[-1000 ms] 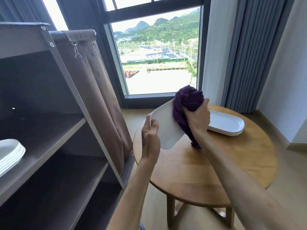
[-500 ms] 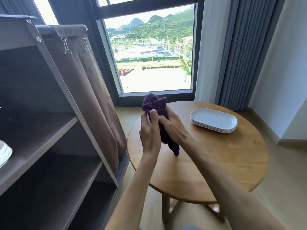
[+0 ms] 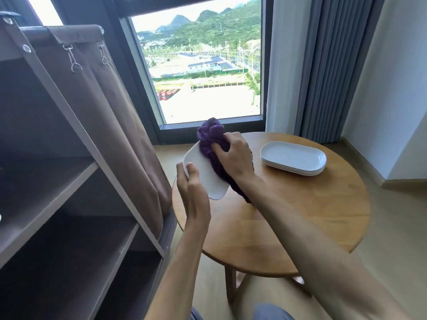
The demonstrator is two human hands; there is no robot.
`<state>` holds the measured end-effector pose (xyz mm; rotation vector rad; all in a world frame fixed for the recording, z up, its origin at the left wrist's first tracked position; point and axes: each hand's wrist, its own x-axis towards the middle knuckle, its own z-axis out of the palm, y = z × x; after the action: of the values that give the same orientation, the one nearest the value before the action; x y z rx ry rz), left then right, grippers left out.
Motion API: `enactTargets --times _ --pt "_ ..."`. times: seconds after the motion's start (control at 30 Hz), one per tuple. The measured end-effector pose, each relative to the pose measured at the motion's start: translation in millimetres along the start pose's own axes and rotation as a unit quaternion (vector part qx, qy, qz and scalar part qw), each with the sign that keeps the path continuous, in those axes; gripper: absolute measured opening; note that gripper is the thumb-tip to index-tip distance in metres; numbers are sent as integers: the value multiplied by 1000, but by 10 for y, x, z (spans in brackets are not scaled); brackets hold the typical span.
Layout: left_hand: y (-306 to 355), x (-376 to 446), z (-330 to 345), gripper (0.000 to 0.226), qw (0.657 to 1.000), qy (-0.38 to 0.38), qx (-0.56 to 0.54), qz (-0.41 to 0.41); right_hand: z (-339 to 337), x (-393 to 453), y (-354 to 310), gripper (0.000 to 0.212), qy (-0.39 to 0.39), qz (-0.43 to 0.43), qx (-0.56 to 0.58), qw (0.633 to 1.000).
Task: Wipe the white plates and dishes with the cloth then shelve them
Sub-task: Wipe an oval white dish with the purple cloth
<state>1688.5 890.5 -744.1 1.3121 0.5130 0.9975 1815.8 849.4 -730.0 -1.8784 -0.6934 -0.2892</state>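
A tall window (image 3: pixel 203 65) looks out on green hills and low buildings, with grey curtains (image 3: pixel 323 65) hanging to its right. Below it stands a round wooden table (image 3: pixel 288 215) on a pale floor.

From the head view, a person holds a white plate (image 3: pixel 205 172) tilted above the table's left edge. The plate is an oblong dish with rounded corners, smooth and glossy. The left hand (image 3: pixel 191 192) grips its near left edge, thumb on the upper face and fingers curled behind. The right hand (image 3: pixel 233 158) is clenched around a bunched purple cloth (image 3: pixel 211 144) and presses it against the plate's upper right part; a tail of the cloth hangs down under the wrist towards the tabletop.

On the far right of the table rests a stack of white plates (image 3: pixel 293 158) of the same oblong shape, well apart from the held one. At the left stands a brown shelf unit (image 3: pixel 69 181) with open shelves and a brown fabric cover (image 3: pixel 111 107) clipped back at its side.
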Motion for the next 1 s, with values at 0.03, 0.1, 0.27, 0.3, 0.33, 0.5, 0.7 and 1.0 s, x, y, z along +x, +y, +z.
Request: enactTargets --times 0.03,0.1,0.27,0.3,0.33,0.5,0.7,1.0 --pt "6 -6 -24 27 1000 -5 2 2 9 26 39 28 14 26 6 1000" --pt "-23 -14 -52 45 1000 -7 -4 -8 26 26 102 37 32 65 15 997" --pt "-9 -44 -92 26 1000 9 15 18 -74 -22 295 40 9 211 162 964" --pt "28 -48 -82 26 1000 12 9 14 -111 -55 313 30 -9 251 280 927" --pt "59 -61 -47 27 1000 17 -5 12 -122 -109 339 24 -38 280 374 883" --pt "29 -319 228 32 1000 9 -20 12 3 -387 275 58 -148 341 514 773" --pt "41 104 -243 11 998 -46 36 -28 -300 -202 342 28 -133 273 430 850" --pt "343 750 -263 33 960 -252 100 -75 -497 -23 115 32 -274 135 142 941"
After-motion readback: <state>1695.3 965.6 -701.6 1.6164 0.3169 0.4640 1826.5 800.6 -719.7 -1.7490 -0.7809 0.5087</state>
